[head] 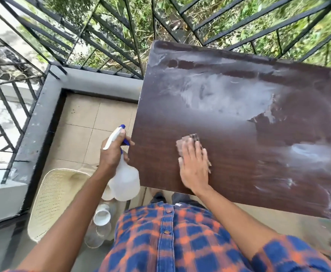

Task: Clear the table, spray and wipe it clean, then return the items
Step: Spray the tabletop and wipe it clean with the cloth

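On table (239, 118), right hand (195, 169) presses cloth (190, 141); left hand (113, 152) grips sprayer (124, 179)

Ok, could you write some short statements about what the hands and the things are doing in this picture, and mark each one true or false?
1. The left hand grips the spray bottle. True.
2. The right hand lies flat on the cloth, which is on the table. True.
3. The table top shows no marks at all. False: whitish streaks cover its far part and its right part.
4. The cream basket stands on the table. False: it is down on the floor, to the left of the person.
5. The spray bottle is held over the middle of the table. False: it is held beside the table's left edge.
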Demonstrator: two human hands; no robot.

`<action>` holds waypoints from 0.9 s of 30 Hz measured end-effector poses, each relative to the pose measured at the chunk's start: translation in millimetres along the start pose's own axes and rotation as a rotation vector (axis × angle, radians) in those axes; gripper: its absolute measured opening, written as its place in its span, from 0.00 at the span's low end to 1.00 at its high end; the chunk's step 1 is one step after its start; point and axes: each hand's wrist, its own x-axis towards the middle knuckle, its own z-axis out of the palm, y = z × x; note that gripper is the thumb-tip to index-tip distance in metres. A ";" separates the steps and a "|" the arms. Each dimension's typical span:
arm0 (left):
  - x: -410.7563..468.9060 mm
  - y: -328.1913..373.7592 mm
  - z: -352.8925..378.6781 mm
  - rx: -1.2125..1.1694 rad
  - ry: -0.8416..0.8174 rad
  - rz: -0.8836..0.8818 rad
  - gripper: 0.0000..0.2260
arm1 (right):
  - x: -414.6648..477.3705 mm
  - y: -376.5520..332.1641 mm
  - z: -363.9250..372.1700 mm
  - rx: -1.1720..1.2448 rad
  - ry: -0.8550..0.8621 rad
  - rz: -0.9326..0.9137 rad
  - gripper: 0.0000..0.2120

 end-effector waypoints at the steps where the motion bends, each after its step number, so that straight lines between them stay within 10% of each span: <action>1: 1.1 1.4 1.5 0.007 -0.005 0.002 0.18 | 9.4 -19.7 2.7 -0.033 -0.037 -0.197 0.29; 6: 5.4 8.6 8.4 0.036 -0.028 0.030 0.18 | 52.4 -58.0 -4.6 -0.019 -0.121 -0.471 0.30; 14: 14.9 20.7 21.0 0.036 -0.059 0.015 0.18 | 63.1 97.4 -41.2 0.123 0.064 0.328 0.31; 20: 20.8 25.0 38.2 0.012 -0.079 -0.005 0.17 | 22.5 68.9 -25.6 0.174 0.161 0.277 0.29; 27: 29.2 34.1 85.4 0.021 -0.083 0.000 0.17 | 76.9 57.4 -67.2 1.050 0.136 0.300 0.29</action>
